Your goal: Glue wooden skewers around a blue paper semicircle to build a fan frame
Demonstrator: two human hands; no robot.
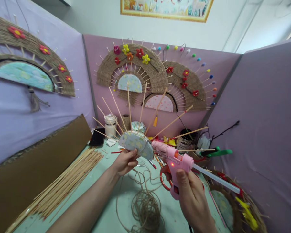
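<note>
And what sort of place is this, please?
Probably a small craft workspace: the right hand holds a pink glue gun, thin sticks lie in a pile on the table, and fan-shaped woven pieces decorated with flowers hang behind.

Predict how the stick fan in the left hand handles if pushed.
The sticks are probably stiff, running mostly straight, yet maybe snappable, being thin. The fan is likely light: the left hand pinches it near its lower edge. Pushed sideways, it may snag, since the sticks radiate outward.
</note>
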